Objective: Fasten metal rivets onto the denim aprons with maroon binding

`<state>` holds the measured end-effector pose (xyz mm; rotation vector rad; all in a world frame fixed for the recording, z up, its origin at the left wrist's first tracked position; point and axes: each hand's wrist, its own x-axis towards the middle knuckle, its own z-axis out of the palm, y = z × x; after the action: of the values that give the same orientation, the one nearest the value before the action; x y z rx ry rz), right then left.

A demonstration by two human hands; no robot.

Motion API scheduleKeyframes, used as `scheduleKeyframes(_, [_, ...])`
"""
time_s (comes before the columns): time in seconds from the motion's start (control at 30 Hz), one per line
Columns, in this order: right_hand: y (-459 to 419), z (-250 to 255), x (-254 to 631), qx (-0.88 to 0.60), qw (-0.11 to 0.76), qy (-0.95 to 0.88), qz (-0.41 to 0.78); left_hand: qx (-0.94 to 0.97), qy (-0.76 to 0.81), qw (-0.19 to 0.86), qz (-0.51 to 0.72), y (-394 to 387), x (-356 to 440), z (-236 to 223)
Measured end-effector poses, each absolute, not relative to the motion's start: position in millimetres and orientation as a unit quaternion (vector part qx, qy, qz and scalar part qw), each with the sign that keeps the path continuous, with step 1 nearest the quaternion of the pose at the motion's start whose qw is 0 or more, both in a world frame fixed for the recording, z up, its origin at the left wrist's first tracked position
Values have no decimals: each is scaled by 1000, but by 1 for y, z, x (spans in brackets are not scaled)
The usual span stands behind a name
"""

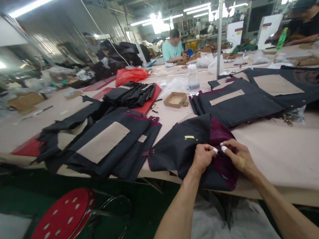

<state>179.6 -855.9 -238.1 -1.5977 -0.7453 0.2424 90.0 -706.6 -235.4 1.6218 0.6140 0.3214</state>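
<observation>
A dark grey fabric piece with maroon lining [178, 146] lies at the table's front edge, partly folded over and hanging toward my lap. A small yellow strip [189, 137] sits on its grey side. My left hand [204, 156] is closed in a pinch at the maroon part. Close beside it, my right hand [239, 156] is also closed, fingertips pinching the same piece. White wraps cover a fingertip on each hand. Something small and dark shows between the fingertips, too small to name.
Stacked dark panels with beige patches [102, 142] lie left, and more panels [235, 101] lie right. Beyond are a small cardboard box [175, 99], a clear bottle [193, 77] and a metal pole [220, 21]. A red stool [61, 222] stands lower left. People work across the table.
</observation>
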Motion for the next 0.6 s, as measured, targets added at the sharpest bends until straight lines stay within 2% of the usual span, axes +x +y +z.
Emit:
scheduleKeyframes(0.1, [-862, -234, 167, -743, 578, -331, 60, 739, 277, 599, 133, -707, 84, -240])
scheduleKeyframes(0.33, [-875, -240, 169, -778, 522, -343, 71, 783, 268, 545, 134, -711, 83, -239])
scheduleKeyframes(0.6, [-887, -261, 176, -785, 537, -296, 88, 817, 209, 520, 135, -723, 85, -217])
